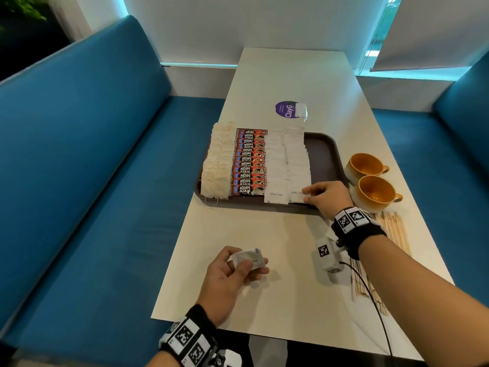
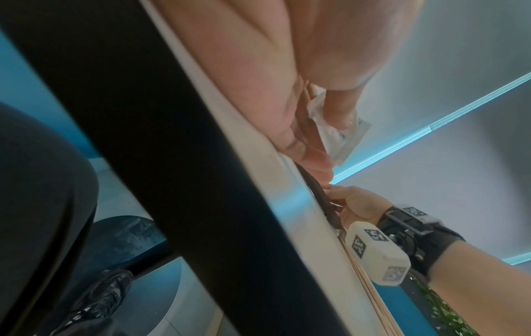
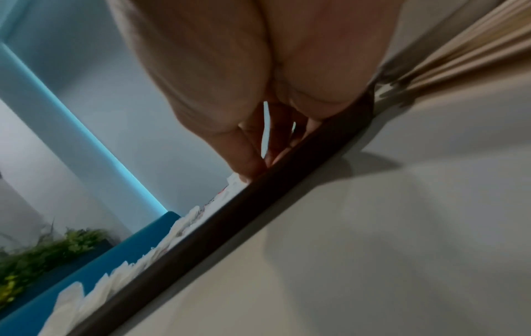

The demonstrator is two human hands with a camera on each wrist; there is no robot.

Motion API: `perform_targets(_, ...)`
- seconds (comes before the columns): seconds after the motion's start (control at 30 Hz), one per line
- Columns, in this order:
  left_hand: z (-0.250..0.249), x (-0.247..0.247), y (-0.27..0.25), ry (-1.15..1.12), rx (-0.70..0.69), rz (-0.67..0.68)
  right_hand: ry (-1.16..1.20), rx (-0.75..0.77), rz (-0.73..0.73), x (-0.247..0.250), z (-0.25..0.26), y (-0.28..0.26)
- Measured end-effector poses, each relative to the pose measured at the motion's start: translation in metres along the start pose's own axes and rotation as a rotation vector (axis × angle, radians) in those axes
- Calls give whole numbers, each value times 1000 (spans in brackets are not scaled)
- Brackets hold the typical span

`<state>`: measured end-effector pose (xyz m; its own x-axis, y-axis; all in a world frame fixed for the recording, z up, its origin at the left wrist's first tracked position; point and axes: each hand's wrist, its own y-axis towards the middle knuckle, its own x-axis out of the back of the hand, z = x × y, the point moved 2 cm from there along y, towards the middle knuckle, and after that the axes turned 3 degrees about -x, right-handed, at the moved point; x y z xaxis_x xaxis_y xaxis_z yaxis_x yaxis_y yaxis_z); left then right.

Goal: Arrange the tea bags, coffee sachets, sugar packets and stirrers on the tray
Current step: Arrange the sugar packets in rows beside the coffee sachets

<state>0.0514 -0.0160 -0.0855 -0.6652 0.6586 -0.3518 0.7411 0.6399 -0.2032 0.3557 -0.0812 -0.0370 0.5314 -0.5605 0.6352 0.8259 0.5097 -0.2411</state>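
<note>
- R hand [image 1: 326, 198]: thumb + fingers pinch a sugar packet [image 1: 297, 196] at its near-right edge, laying it at the front of the rightmost white row on the tray [image 1: 321, 152].
- L hand [image 1: 232, 271]: fingers curled round a small stack of packets [image 1: 250, 259], held above the table [image 1: 277, 300], near its front edge, well short of the tray.
- Left of R hand: more sugar, coffee sachets [image 1: 248, 162], tea bags [image 1: 217, 160], all in rows.
- Stirrers [image 1: 394, 231]: on table under/behind R wrist, not yet on tray.
- Handling, my guess: packets light, thin, floppy, prob slippery when stacked; pinch by an edge, peel one at a time. Rows shift easily, so set down gently.
</note>
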Motion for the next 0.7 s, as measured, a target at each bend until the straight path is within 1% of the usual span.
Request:
perform_targets(0.13,5,4,3,-6,9,-29,-120,16,-29,-3,1,2)
perform_targets(0.2,7,6,4,0,11,-30,-84,28,-69,-1,1,-4)
perform_targets(0.27,8,8,3,12,12,-22,-18,73,-98,1,4,-19)
perform_targets(0.3,8,7,3,24,15,-25,26,101,-79,0,6,-32)
perform_targets(0.33,7,7,3,36,21,-31,78,130,-29,-2,9,-47)
perform_targets(0.4,4,5,4,27,36,-34,165,164,147,-10,13,-81)
perform_targets(0.47,1,3,4,-18,49,-31,226,153,335,-24,14,-114)
perform_targets(0.53,-1,3,3,-22,52,-31,275,127,440,-39,8,-139)
perform_targets(0.6,0,2,2,-2,45,-26,316,100,444,-51,-1,-153)
perform_targets(0.7,3,3,2,-9,36,-38,437,7,365,-60,-12,-164)
